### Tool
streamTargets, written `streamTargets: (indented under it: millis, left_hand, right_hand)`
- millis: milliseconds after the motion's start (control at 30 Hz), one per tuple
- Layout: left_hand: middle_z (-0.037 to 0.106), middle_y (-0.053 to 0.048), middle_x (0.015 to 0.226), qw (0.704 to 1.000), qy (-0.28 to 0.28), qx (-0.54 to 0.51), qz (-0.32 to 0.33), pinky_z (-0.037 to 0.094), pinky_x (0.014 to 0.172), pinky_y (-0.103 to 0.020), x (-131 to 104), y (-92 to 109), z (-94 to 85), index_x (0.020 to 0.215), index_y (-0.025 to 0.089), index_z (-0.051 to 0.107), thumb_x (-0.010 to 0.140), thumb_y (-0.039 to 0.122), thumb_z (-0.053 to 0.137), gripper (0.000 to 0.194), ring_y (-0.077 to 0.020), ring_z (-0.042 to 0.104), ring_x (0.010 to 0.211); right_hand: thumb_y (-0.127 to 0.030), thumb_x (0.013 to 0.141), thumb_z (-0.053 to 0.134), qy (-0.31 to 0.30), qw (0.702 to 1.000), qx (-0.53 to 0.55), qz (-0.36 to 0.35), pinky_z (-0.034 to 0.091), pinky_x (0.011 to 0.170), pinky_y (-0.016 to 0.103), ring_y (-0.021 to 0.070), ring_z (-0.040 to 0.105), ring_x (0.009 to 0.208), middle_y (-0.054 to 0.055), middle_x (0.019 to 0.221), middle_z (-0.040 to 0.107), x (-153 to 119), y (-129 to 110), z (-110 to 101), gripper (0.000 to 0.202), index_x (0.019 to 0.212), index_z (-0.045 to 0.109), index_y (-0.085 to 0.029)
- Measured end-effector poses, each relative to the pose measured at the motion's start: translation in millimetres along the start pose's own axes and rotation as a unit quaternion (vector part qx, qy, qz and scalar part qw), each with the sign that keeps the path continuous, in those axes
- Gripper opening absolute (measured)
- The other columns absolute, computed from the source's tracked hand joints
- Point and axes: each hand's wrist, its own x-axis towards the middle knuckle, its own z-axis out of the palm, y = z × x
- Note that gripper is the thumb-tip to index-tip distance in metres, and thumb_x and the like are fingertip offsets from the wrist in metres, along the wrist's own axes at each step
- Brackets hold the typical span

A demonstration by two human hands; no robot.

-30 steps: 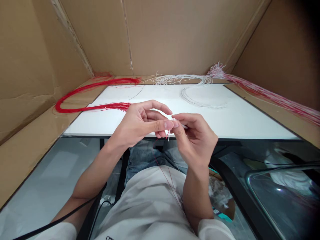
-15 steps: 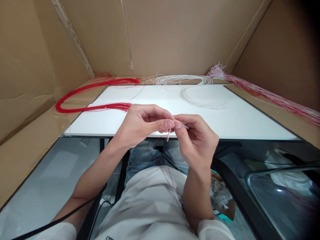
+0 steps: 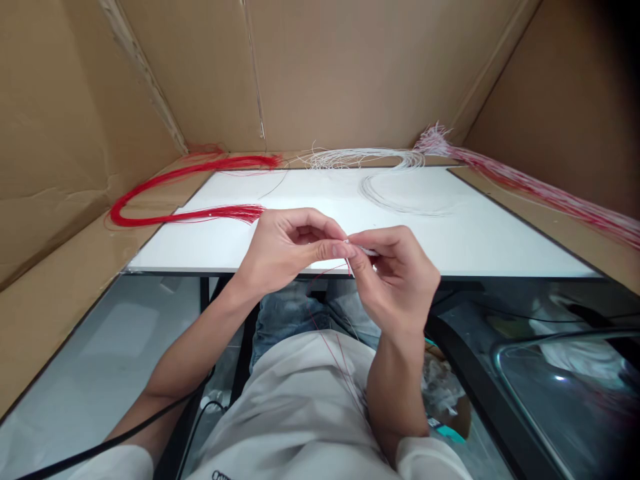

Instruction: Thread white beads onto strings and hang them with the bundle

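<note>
My left hand (image 3: 290,250) and my right hand (image 3: 397,277) meet fingertip to fingertip above the front edge of the white board (image 3: 505,250). Both are closed in a pinch on thin red and white strands (image 3: 349,267), whose short ends show just below the thumbs. A small white piece shows between the right thumb and forefinger. Long thin red strands (image 3: 327,343) hang down over the shirt. Where the strands cross is mostly hidden by the fingertips.
A curved bundle of red strands (image 3: 150,220) lies at the left, looped white strands (image 3: 345,159) at the back, and a long red-and-white bundle (image 3: 540,190) at the right. Cardboard walls (image 3: 350,73) enclose the board. A black cable (image 3: 125,433) crosses at lower left.
The fingertips have come closer together, and the small white loop between them is now mostly covered. The short strand ends below the thumbs have shifted slightly right.
</note>
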Motion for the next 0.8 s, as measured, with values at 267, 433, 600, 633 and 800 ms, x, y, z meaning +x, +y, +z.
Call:
streamTargets:
  millis: [267,433,600,633,800]
  left_hand:
    - [0.074,0.0,0.071,0.998,-0.053,0.0,-0.036,0.056,0.062,-0.014,0,5,-5.8,0.074,0.014,0.081,0.055,0.016,0.103,0.029,-0.008,0.068,0.066]
    - [0.072,-0.001,0.069,0.998,-0.054,0.012,-0.043,0.055,0.06,-0.015,0,7,-6.2,0.073,0.014,0.08,0.055,0.018,0.103,0.03,-0.0079,0.065,0.064]
    - [0.073,-0.001,0.07,0.996,-0.071,0.014,-0.058,0.055,0.062,-0.015,0,7,-9.8,0.073,0.013,0.078,0.057,0.018,0.103,0.03,-0.0085,0.066,0.066]
    - [0.073,-0.002,0.071,0.995,-0.08,0.012,-0.062,0.056,0.063,-0.016,0,7,-10.5,0.073,0.013,0.078,0.058,0.019,0.103,0.03,-0.0093,0.067,0.066]
    - [0.074,-0.003,0.071,0.99,-0.109,0.007,-0.088,0.058,0.065,-0.02,-1,8,-11.5,0.075,0.012,0.075,0.063,0.025,0.101,0.032,-0.0112,0.069,0.065]
  right_hand:
    - [-0.014,0.099,0.071,-0.098,0.988,0.101,0.058,0.055,0.065,0.018,0.0077,0.07,0.076,-0.005,0.093,0.078,-2,-4,-13,0.017,0.109,0.073,-0.028]
    - [-0.013,0.095,0.075,-0.093,0.989,0.101,0.053,0.056,0.065,0.023,0.0117,0.072,0.077,-0.003,0.093,0.079,-2,-3,-11,0.018,0.106,0.074,-0.027]
    - [-0.009,0.091,0.078,-0.095,0.989,0.104,0.039,0.056,0.063,0.023,0.0115,0.071,0.073,-0.004,0.088,0.078,-1,-4,-12,0.022,0.105,0.074,-0.026]
    - [-0.009,0.092,0.077,-0.097,0.989,0.109,0.036,0.055,0.063,0.023,0.0113,0.071,0.073,-0.004,0.088,0.078,-1,-4,-12,0.022,0.105,0.074,-0.026]
    - [-0.013,0.096,0.073,-0.106,0.988,0.106,0.019,0.056,0.059,0.024,0.0129,0.073,0.071,-0.002,0.086,0.08,0,-6,-12,0.016,0.106,0.072,-0.026]
